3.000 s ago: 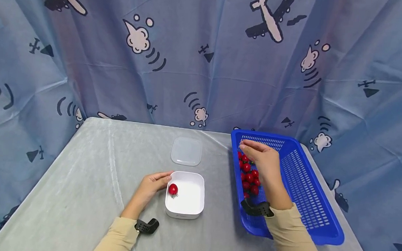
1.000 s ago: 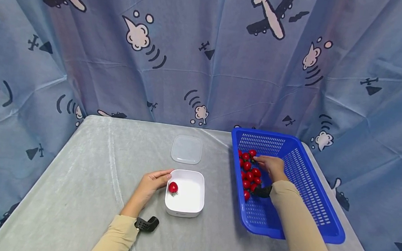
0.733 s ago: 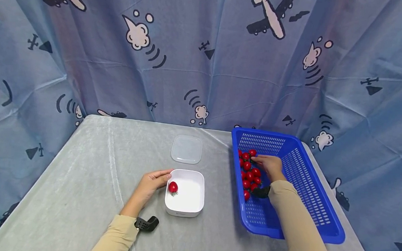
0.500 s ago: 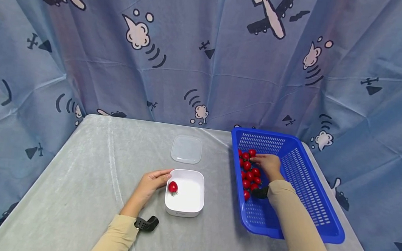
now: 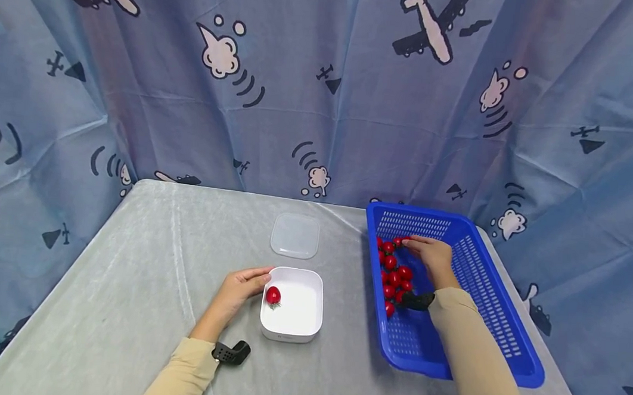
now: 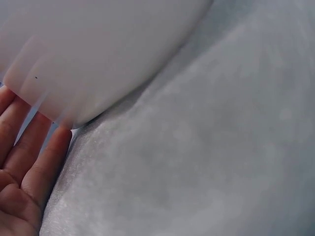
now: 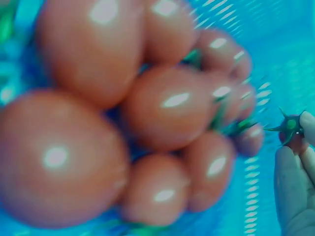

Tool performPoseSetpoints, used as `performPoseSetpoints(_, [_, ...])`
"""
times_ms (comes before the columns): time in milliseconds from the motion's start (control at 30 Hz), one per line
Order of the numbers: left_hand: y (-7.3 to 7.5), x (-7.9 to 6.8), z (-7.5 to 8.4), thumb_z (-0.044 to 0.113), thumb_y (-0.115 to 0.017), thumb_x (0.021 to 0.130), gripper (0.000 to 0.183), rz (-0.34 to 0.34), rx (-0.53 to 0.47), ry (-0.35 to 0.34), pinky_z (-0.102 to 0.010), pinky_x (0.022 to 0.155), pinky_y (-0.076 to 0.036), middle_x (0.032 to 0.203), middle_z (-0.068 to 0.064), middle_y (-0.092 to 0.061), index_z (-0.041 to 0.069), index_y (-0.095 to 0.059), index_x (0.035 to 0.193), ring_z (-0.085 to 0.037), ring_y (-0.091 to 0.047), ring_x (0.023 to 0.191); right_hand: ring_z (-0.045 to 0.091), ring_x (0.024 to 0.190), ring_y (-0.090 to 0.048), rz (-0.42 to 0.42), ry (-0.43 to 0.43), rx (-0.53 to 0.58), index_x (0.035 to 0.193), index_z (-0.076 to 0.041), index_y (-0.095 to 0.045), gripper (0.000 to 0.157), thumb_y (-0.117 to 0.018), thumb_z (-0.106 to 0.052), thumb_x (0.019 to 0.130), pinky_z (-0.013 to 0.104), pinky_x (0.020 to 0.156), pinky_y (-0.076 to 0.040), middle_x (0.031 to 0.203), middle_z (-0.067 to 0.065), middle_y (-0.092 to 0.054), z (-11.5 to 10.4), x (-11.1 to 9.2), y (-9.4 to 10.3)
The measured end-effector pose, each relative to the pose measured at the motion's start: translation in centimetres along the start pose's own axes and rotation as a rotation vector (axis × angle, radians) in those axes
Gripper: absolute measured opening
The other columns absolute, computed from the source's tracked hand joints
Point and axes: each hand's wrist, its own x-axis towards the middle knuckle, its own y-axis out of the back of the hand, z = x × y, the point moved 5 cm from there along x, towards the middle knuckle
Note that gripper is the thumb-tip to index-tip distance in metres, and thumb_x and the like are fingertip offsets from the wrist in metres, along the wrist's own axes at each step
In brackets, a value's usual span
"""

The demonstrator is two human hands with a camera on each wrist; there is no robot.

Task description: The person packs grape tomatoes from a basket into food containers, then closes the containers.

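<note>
My left hand (image 5: 237,289) rests against the left side of a white square box (image 5: 302,307), its straight fingers touching the wall at the back-left corner. One cherry tomato (image 5: 272,295) with a green stem lies inside the box. My right hand (image 5: 433,254) is inside the blue basket (image 5: 498,326), toward its back. In the right wrist view its thumb and fingers pinch a cherry tomato (image 7: 296,143) by its body, green calyx showing. Several other cherry tomatoes (image 5: 390,262) lie along the basket's left side.
A translucent square lid (image 5: 295,236) lies flat behind the box. A grey-white cloth (image 5: 124,283) covers the table. A blue curtain (image 5: 300,89) printed with airplanes hangs behind its back edge.
My right hand came down into the basket among the tomatoes, then took hold of one and shifted slightly up and right with it. My left hand stays at the box.
</note>
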Motion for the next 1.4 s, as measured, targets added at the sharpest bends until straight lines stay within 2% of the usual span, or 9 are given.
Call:
performPoseSetpoints(200, [0.2,-0.1,-0.1,0.013,-0.068,0.093,0.037,0.007,-0.012,0.020,-0.019,0.086,-0.056,0.121,-0.009,-0.072,-0.004,-0.066,0.125,0.001,-0.066,0.095,-0.011,0.072,-0.066,-0.057,-0.037,0.031,0.142,-0.002,-0.053,0.063,-0.074,-0.029,0.090,0.036,0.111,-0.041,0.073,-0.026,-0.065,-1.9,-1.5,0.1])
performPoseSetpoints(400, [0.4,0.0,0.1,0.014,-0.068,0.093,0.037,0.017,-0.014,0.008,-0.019,0.087,-0.056,0.121,-0.010,-0.071,-0.004,-0.066,0.125,0.001,-0.066,0.095,-0.009,0.081,-0.069,-0.157,0.030,0.151,0.143,-0.001,-0.052,0.069,-0.079,-0.028,0.085,0.023,0.100,-0.046,0.083,-0.025,-0.069,-4.1,-3.3,-0.5])
performPoseSetpoints(500, [0.4,0.1,0.2,0.013,-0.068,0.093,0.037,0.015,-0.019,0.007,-0.020,0.087,-0.057,0.121,-0.010,-0.071,-0.005,-0.065,0.126,0.000,-0.067,0.095,-0.006,0.084,-0.070,-0.199,0.061,0.204,0.134,-0.006,-0.062,0.057,-0.080,-0.025,0.084,0.016,0.091,-0.052,0.087,-0.021,-0.072,-5.1,-4.5,-1.0])
performPoseSetpoints(667, [0.2,0.2,0.2,0.013,-0.068,0.093,0.038,0.001,-0.020,0.002,-0.020,0.087,-0.057,0.122,-0.011,-0.071,-0.005,-0.065,0.126,0.000,-0.067,0.095,-0.003,0.085,-0.071,-0.257,0.123,0.253,0.110,-0.017,-0.075,0.023,-0.077,-0.016,0.087,0.013,0.082,-0.056,0.089,-0.017,-0.075,-6.3,-6.2,-1.9])
performPoseSetpoints(800, [0.1,0.2,0.3,0.013,-0.067,0.094,0.037,-0.001,0.000,-0.020,-0.020,0.086,-0.057,0.122,-0.013,-0.071,-0.006,-0.065,0.125,0.000,-0.067,0.096,-0.002,0.085,-0.071,-0.289,0.165,0.258,0.103,-0.020,-0.077,0.016,-0.074,-0.012,0.089,0.013,0.081,-0.057,0.087,-0.017,-0.075,-7.0,-7.2,-2.9])
performPoseSetpoints(967, [0.0,0.3,0.3,0.013,-0.066,0.094,0.037,-0.005,0.000,-0.017,-0.020,0.085,-0.057,0.124,-0.016,-0.069,-0.006,-0.065,0.125,-0.001,-0.068,0.096,-0.002,0.085,-0.071,-0.313,0.183,0.217,0.109,-0.016,-0.076,0.021,-0.076,-0.013,0.088,0.014,0.082,-0.057,0.087,-0.017,-0.075,-7.7,-8.6,-3.8])
performPoseSetpoints(1133, [0.0,0.2,0.3,0.014,-0.066,0.094,0.038,-0.016,-0.006,-0.007,-0.021,0.087,-0.057,0.126,-0.017,-0.068,-0.006,-0.064,0.127,-0.002,-0.068,0.097,-0.002,0.086,-0.071,-0.324,0.177,0.161,0.127,-0.007,-0.068,0.041,-0.076,-0.017,0.089,0.014,0.083,-0.056,0.088,-0.019,-0.074,-8.1,-9.8,-4.7])
performPoseSetpoints(1233, [-0.1,0.0,0.3,0.013,-0.066,0.094,0.039,-0.027,-0.010,-0.006,-0.020,0.087,-0.057,0.126,-0.018,-0.068,-0.007,-0.063,0.127,-0.001,-0.067,0.097,-0.002,0.087,-0.071,-0.326,0.166,0.146,0.130,-0.004,-0.065,0.047,-0.078,-0.019,0.087,0.015,0.084,-0.056,0.089,-0.020,-0.074,-8.1,-10.5,-5.1])
performPoseSetpoints(1400, [-0.1,-0.1,0.2,0.013,-0.066,0.094,0.039,-0.020,-0.011,-0.002,-0.019,0.087,-0.056,0.125,-0.016,-0.069,-0.007,-0.063,0.127,0.001,-0.067,0.096,-0.001,0.088,-0.070,-0.330,0.170,0.096,0.129,-0.002,-0.065,0.047,-0.077,-0.020,0.088,0.013,0.083,-0.056,0.091,-0.020,-0.072,-8.0,-11.4,-6.1])
